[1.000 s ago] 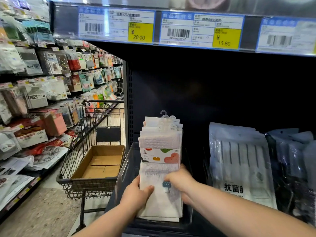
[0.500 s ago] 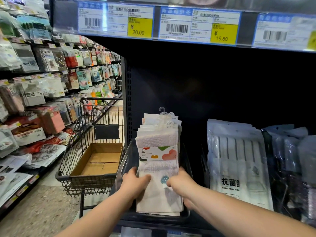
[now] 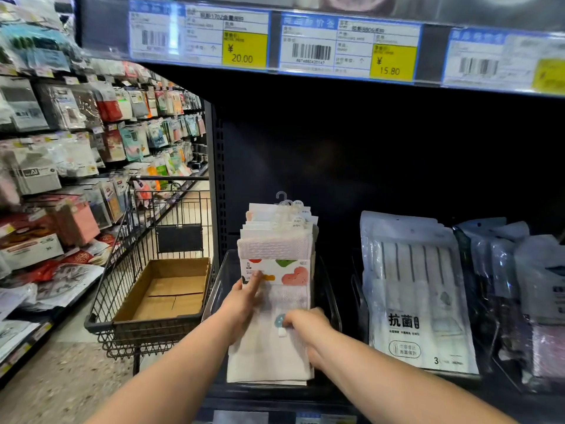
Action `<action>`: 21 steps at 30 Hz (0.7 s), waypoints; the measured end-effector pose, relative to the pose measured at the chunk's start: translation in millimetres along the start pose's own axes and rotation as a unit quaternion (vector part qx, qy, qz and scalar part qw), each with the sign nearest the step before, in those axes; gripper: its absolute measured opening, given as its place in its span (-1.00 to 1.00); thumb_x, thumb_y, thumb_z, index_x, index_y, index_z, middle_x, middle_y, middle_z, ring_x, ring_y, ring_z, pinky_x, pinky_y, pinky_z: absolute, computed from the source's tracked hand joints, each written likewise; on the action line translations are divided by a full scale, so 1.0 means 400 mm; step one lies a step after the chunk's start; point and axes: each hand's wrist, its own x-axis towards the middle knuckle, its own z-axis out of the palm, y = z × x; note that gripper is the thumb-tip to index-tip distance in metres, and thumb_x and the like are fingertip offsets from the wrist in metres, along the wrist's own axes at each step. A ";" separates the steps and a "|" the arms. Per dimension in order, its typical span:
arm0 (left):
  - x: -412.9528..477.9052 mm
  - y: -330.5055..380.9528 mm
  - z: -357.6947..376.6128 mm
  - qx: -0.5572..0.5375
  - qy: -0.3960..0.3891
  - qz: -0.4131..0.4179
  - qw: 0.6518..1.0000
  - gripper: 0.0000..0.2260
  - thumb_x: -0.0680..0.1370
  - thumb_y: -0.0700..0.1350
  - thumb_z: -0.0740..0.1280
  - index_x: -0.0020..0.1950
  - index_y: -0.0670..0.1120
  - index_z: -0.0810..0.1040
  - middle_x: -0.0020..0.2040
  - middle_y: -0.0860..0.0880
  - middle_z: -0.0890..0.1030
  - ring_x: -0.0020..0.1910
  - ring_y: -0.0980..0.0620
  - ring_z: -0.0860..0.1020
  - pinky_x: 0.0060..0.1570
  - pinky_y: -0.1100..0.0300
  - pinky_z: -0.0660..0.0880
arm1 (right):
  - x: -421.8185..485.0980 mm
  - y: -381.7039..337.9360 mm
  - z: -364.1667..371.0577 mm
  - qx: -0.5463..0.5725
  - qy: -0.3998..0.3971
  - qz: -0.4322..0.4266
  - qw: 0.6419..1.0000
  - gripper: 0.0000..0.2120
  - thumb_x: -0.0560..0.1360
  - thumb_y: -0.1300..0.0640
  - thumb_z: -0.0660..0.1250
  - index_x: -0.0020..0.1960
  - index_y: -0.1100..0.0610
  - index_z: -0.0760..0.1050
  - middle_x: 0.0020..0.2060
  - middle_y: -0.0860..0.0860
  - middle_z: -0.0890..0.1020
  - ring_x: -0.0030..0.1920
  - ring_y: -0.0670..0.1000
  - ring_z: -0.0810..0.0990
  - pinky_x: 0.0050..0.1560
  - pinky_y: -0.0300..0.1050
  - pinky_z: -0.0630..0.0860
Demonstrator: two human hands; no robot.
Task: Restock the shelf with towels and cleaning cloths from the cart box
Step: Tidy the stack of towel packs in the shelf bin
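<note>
1. The stack of cleaning cloths [image 3: 275, 249] stood upright in a clear bin [image 3: 224, 270] on the lower shelf [image 3: 275, 393], hanger hooks [image 3: 282, 198] poking out on top.
2. The left hand [image 3: 243, 301] lay flat against the front of the stack, fingers straight and reaching up onto the printed paper band [image 3: 290, 272]. It pressed and gripped nothing.
3. The right hand [image 3: 305, 325] sat lower on the front cloth with its fingers curled at the right edge. It looked like a grip, though the fingertips were hidden.
4. Handling, as I judged it: light, soft and floppy woven cloth, nothing breakable. The loose lower halves would sag and fan out.
5. The best hold looked to be across the paper band, the one stiff part, or both side edges squeezed together so the bundle moved as one.
6. The cardboard box [image 3: 171, 289] in the cart [image 3: 122, 270] to the left showed only bare bottom, so restocking looked nearly done.
7. Bagged towels [image 3: 409, 286] stood just right of the bin, in slick plastic likely to slide.
</note>
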 end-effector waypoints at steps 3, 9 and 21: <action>0.014 0.003 -0.002 0.005 0.002 0.004 1.000 -0.44 0.54 0.11 0.26 0.45 -0.16 0.28 0.33 -0.18 0.49 0.29 -0.21 0.45 0.37 -0.18 0.31 | 0.003 -0.004 0.001 -0.034 0.016 0.002 0.999 -0.43 0.36 0.28 0.38 0.31 0.24 0.25 0.11 0.19 0.53 0.11 0.17 0.55 0.06 -0.03 0.53; 0.046 -0.021 -0.020 0.180 0.071 -0.023 0.981 -0.30 0.47 0.33 0.21 0.30 -0.25 0.47 0.23 -0.20 0.54 0.18 -0.20 0.51 0.16 0.04 0.40 | 0.016 0.002 0.009 -0.108 0.010 0.002 0.994 -0.22 0.27 0.16 0.46 0.39 0.19 0.18 0.26 0.15 0.45 0.24 0.16 0.46 0.21 0.07 0.49; 0.078 -0.026 -0.033 0.171 0.045 -0.022 0.984 -0.10 0.30 0.44 0.30 0.37 -0.22 0.41 0.26 -0.22 0.53 0.19 -0.23 0.53 0.28 -0.07 0.42 | 0.042 -0.010 0.002 -0.114 -0.029 -0.028 0.993 -0.26 0.23 0.22 0.49 0.32 0.21 0.23 0.16 0.15 0.55 0.14 0.13 0.57 0.13 0.01 0.55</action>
